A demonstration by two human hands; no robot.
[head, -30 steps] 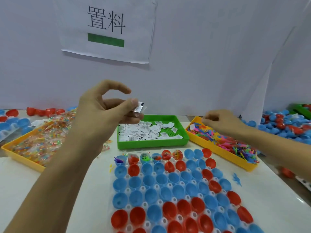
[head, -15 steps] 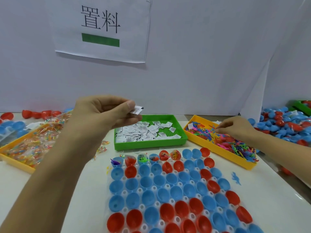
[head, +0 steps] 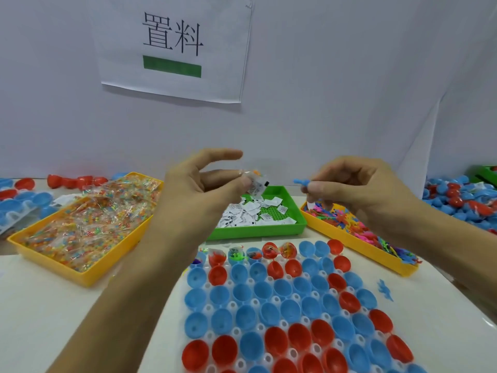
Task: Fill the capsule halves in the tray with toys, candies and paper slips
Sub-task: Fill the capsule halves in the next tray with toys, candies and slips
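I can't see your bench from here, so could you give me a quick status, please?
Left hand pinches paper slip and candy packet. Right hand pinches blue toy. Capsule tray: back row partly filled, the rest empty. Nothing in the way.

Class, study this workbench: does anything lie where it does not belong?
Yes. A small blue toy lies loose on the white table, right of the capsule tray and outside the yellow toy bin. It looks dropped.
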